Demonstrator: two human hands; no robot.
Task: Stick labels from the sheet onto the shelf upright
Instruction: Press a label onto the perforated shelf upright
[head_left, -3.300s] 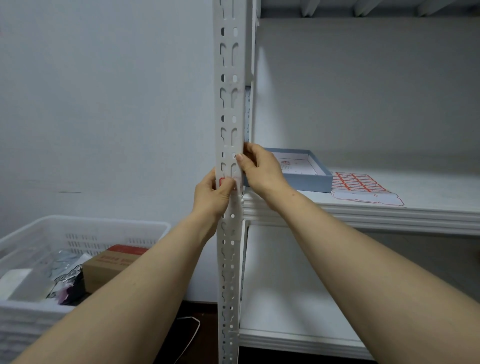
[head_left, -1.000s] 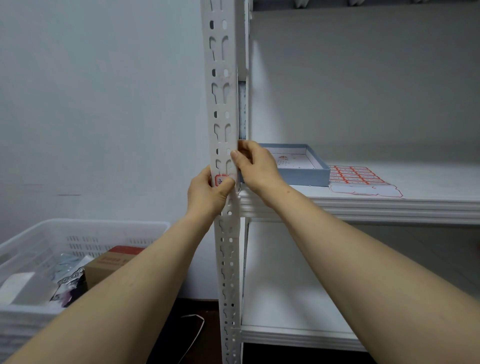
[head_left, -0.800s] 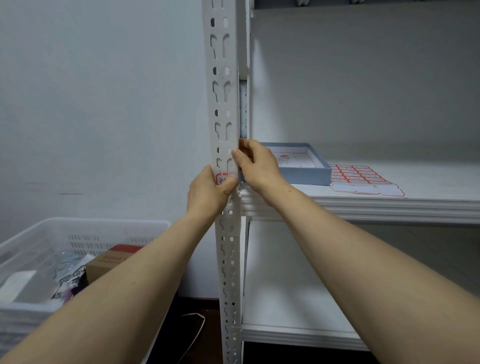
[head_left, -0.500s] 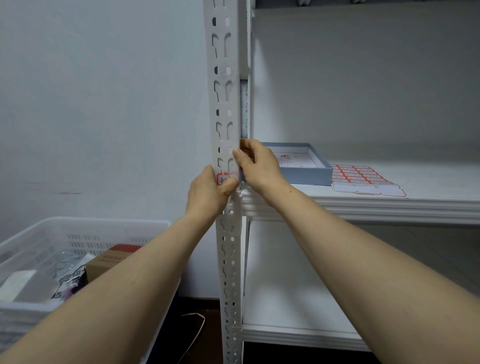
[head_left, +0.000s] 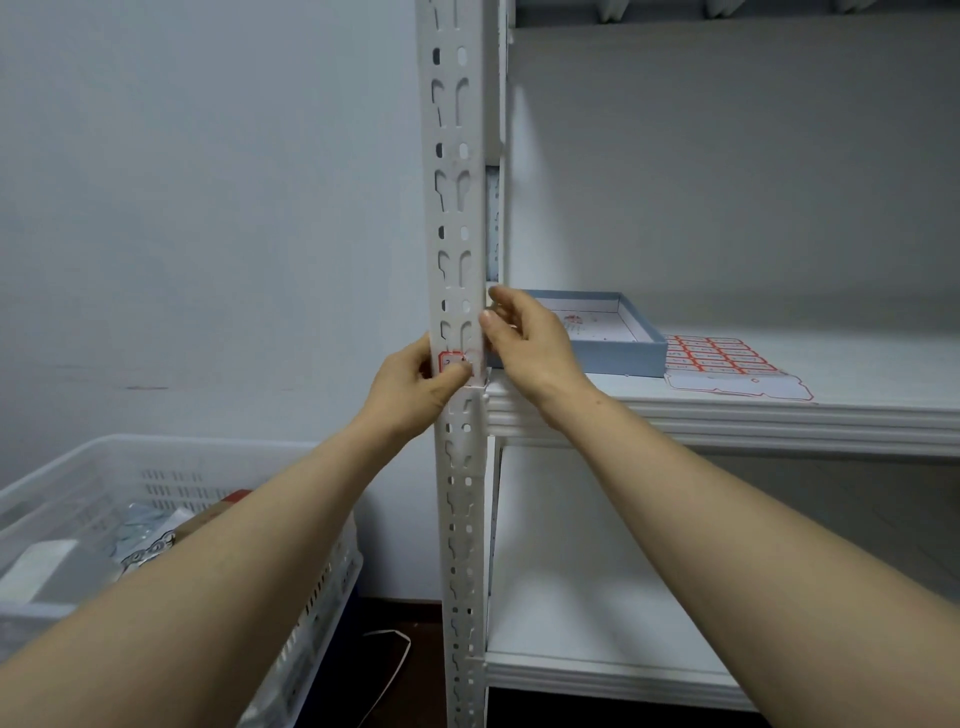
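The white slotted shelf upright (head_left: 457, 218) runs from top to bottom through the middle. A small red-bordered label (head_left: 453, 359) sits on its front face, just above the middle shelf's level. My left hand (head_left: 410, 387) wraps the upright from the left, with its thumb pressed on the label's lower edge. My right hand (head_left: 527, 343) is at the upright's right edge, fingers loosely apart, thumb tip touching the edge above the label. The label sheet (head_left: 724, 359), with rows of red-bordered labels, lies flat on the middle shelf (head_left: 727, 410).
A shallow blue box (head_left: 631, 345) stands on the middle shelf between my right hand and the sheet. A white plastic basket (head_left: 156, 467) with a cardboard box and packets sits low on the left. A white cable (head_left: 389, 660) lies on the dark floor. A lower shelf (head_left: 571, 634) is below.
My right hand's thumb has slid slightly right, off the upright's face, and its fingers have loosened. My left thumb stays on the label. The view has barely shifted.
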